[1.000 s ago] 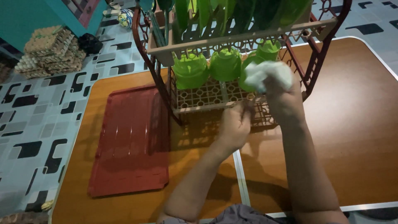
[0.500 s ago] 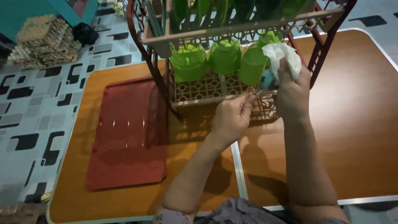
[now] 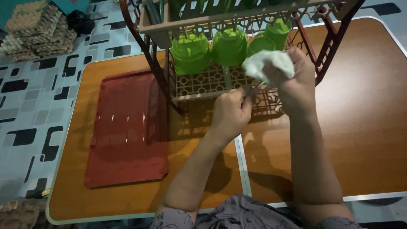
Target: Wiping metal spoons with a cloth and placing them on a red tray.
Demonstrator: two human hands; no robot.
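In the upper middle of the frame the right hand (image 3: 296, 82) is closed around a crumpled white cloth (image 3: 268, 64), its fingers bunched over the fabric so that the cloth sticks out toward the left. Just below and to the left of it, the left hand (image 3: 231, 112) has its fingers pinched tight on a thin metal utensil (image 3: 253, 90), whose far end runs up under the cloth; what kind of utensil it is cannot be told. Both hands are just in front of a dish rack (image 3: 203, 85) with a dark red frame and a beige lattice basket, which stands on the table (image 3: 373, 118) at the top centre. Green cups (image 3: 190, 53) sit upside down in the rack's lower basket, right behind the cloth. A red tray (image 3: 127, 127) lies flat on the table to the left of the rack. In the upper left corner, on the patterned floor (image 3: 25, 106), is a stack of egg cartons (image 3: 32, 29).
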